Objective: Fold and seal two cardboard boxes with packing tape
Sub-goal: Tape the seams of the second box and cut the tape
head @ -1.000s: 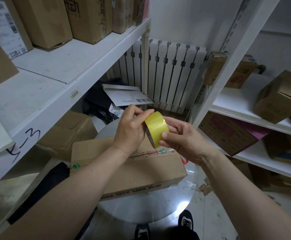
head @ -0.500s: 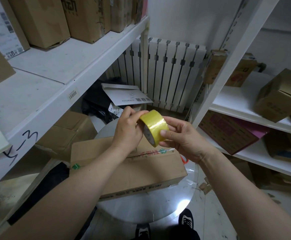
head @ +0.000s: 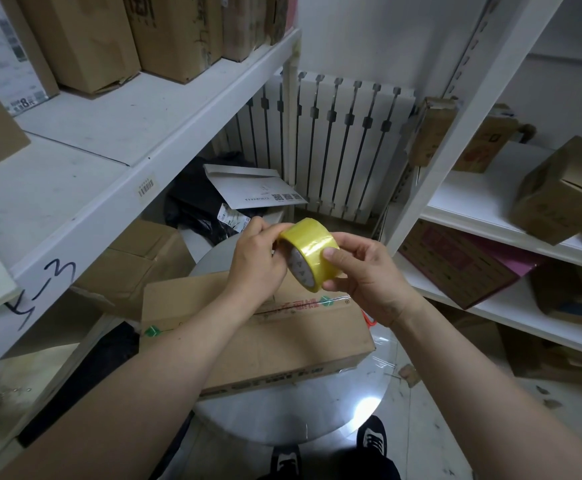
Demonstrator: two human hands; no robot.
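1. The step in hand, I judge, is finding the free end of the tape roll (head: pixel 308 251). It goes best by turning the roll slowly, feeling for the edge with a nail, then peeling straight.
2. The right hand (head: pixel 365 275) grips the roll, thumb on its yellow face.
3. The left hand (head: pixel 254 261) pinches at the roll's rim with curled fingers. Perhaps it has the end; the view hides this.
4. The roll is held above the cardboard box (head: pixel 265 341) on the round worktop (head: pixel 282 410).

Tape roll (head: pixel 312 251): glossy yellow, pale printed core.
Cardboard box (head: pixel 282 344): plain brown, green diamond marks, red lettering.
Tabletop (head: pixel 282 410): pale grey, shiny.
Radiator (head: pixel 338 140): white, dark vertical gaps.
Shelf (head: pixel 85 188): white, black handwritten scrawl.
Shoes (head: pixel 372 439): black, white laces.
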